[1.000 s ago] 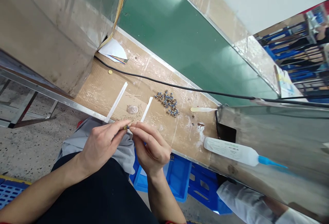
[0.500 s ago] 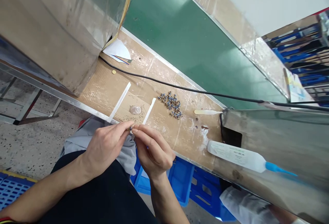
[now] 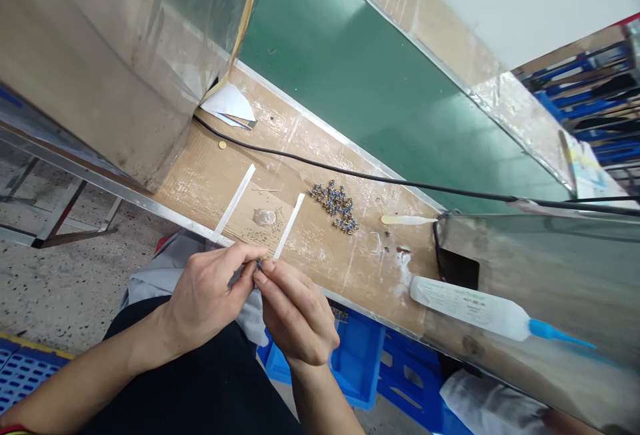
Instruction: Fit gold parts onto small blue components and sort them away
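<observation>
A tiny blue-and-brass-coloured part is pinched between my two hands at the table's front edge. My left hand has its thumb and forefinger closed on it. From the other side my right hand grips it with bent fingertips, which hide much of it. Just beyond them lies a small clear plastic lump among scattered tiny bits, between two strips of white tape, one left and one right. Right of the tape sits a pile of similar blue-and-brass parts.
A black cable crosses the table. On the right are a white bottle with a blue nozzle and a pale stick. Blue crates stand below the edge. Large clear-walled boxes flank the table, the left one tall. Another person's sleeve shows lower right.
Both hands stay pinched together on the small part, shifting slightly; its blue side now shows more clearly between the fingertips. The whole view has moved a little.
</observation>
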### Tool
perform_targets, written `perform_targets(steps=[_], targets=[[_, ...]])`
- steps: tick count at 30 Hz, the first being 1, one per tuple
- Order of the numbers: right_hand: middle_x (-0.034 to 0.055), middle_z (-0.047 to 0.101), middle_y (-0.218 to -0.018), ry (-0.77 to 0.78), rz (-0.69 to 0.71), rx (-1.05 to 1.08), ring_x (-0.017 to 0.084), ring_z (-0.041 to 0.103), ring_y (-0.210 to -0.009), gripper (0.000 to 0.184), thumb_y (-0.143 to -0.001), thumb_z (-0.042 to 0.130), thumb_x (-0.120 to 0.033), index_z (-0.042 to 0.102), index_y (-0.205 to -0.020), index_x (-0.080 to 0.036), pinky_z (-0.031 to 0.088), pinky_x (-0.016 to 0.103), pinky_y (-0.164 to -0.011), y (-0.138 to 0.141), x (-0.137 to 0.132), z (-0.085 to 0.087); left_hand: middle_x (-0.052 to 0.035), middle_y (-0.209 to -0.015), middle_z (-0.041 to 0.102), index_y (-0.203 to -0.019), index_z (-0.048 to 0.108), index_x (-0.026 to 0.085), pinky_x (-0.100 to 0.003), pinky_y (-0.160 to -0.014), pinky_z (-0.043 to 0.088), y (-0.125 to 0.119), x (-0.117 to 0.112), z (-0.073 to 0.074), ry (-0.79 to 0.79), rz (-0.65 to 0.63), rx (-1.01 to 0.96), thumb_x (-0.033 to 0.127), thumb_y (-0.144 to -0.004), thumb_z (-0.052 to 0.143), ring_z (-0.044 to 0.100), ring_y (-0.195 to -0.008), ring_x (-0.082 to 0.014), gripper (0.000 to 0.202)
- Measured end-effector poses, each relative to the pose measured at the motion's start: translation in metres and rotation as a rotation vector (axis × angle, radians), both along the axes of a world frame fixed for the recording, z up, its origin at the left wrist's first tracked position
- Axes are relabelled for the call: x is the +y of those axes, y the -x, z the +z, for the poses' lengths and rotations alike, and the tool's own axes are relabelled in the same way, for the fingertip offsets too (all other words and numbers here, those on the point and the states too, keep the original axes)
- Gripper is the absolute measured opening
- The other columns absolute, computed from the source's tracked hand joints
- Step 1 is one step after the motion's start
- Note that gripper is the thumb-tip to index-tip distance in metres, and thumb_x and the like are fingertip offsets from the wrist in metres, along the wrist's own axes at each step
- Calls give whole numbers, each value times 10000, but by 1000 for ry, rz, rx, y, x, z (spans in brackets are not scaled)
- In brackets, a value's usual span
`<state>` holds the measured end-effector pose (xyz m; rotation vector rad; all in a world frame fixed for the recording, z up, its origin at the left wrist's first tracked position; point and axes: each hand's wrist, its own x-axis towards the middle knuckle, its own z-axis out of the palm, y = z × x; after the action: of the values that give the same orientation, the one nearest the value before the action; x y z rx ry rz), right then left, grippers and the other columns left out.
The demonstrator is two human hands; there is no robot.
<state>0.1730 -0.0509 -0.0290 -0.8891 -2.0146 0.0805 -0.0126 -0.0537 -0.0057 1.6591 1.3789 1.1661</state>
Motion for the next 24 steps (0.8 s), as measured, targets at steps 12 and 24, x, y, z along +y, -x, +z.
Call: perform_targets(steps=[12, 24], targets=[[90, 867, -1281, 4, 31, 4, 309, 883, -1096, 585, -900, 854, 40, 792, -1435, -189, 812, 418, -930, -3, -1, -1, -4, -1076, 897, -1216, 733, 250, -260, -872, 701, -1, -1, -1, -42, 15, -9, 54, -1058, 668, 882, -934, -176, 260], [74, 857, -1274, 4, -18, 54, 292, 878, -1089, 512, -955, 844, -21, 795, -1415, -240, 818, 432, -877, 0, 2, -3, -6, -1221, 892, -1317, 768, 256, -228, -976, 681, -4, 0, -7, 88, 21, -181, 120, -1092, 700, 878, -1065, -156, 271]])
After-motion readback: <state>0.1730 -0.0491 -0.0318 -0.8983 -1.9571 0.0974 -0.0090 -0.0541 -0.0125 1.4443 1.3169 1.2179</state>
